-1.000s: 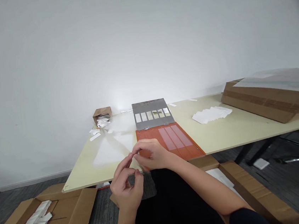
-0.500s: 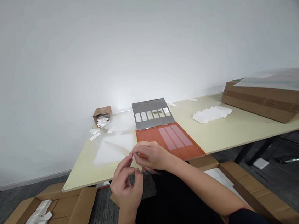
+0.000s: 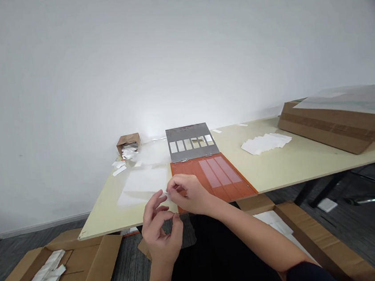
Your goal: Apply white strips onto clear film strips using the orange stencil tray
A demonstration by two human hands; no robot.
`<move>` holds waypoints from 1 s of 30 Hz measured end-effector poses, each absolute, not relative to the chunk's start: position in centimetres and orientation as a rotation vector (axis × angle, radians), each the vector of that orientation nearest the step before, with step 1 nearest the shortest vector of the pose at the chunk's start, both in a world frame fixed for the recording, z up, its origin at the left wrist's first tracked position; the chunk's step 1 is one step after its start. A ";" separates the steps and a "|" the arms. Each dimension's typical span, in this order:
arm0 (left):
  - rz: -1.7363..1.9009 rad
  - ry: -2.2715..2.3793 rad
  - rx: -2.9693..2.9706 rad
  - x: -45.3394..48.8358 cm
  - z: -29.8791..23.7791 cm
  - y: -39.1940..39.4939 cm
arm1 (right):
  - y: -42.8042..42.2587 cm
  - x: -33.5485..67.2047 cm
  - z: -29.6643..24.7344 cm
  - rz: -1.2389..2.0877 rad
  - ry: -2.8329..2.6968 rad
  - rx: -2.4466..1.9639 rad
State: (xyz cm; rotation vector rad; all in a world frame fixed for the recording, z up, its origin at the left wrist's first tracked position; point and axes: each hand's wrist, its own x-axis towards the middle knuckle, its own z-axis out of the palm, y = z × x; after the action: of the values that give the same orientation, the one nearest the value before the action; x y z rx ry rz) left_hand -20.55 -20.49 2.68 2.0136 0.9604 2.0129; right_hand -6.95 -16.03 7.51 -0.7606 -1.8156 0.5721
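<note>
My left hand (image 3: 162,232) is raised in front of the table edge, thumb and forefinger curled together in a pinch and the other fingers loosely bent. Close against its fingertips is my right hand (image 3: 187,195), with thumb and forefinger pressed together. Something pale and thin shows faintly at the right fingertips, too small to name. Below and beside the right hand lies an orange board (image 3: 190,169) bearing several clear strips (image 3: 219,171) on its right half. Hinged to its far edge, a grey metal frame (image 3: 190,132) with a row of rectangular slots lies opened back.
Translucent sheets (image 3: 145,183) lie left of the board. A small carton (image 3: 129,140) with white scraps stands behind them. Right are fanned white cards (image 3: 264,143) and a large cardboard box (image 3: 326,126). Open cartons (image 3: 97,270) flank me below the table (image 3: 108,211).
My fingertips have drawn slightly apart. The left hand has shifted a little down and right, its thumb and forefinger now meeting; the right hand has curled slightly more.
</note>
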 end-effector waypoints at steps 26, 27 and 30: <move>1.674 0.959 2.170 -20.7 3.6 -21.4 | -14.5 -4.6 9.1 0.538 -1.890 -1.128; 1.668 0.955 2.166 -20.7 3.6 -21.4 | -14.4 -4.5 9.1 0.527 -1.882 -1.144; 1.641 0.946 2.153 -20.8 3.6 -21.5 | -13.9 -4.1 8.9 0.494 -1.850 -1.185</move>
State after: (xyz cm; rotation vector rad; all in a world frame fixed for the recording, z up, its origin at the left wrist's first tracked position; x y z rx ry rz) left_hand -20.83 -21.47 3.56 2.1533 0.9457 1.6405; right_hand -4.11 -13.86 8.95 -1.1847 -1.8496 0.4941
